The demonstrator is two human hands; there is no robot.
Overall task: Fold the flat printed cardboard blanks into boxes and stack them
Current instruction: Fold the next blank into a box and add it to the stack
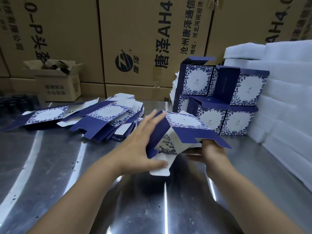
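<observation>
While the left hand (136,146) presses flat, with straight fingers, on the half-folded box (184,122), held just before the finished stack (195,80), the grip of the right hand (212,152) curls under it; tucking the bottom flaps (160,168) seems next.

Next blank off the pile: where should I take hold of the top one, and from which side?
Probably the navy panel of the top blank: it overhangs the near edge of the pile, seemingly clear of the steel table. Pinch it from the near side with the left hand, which lies open against the half-folded box.
</observation>
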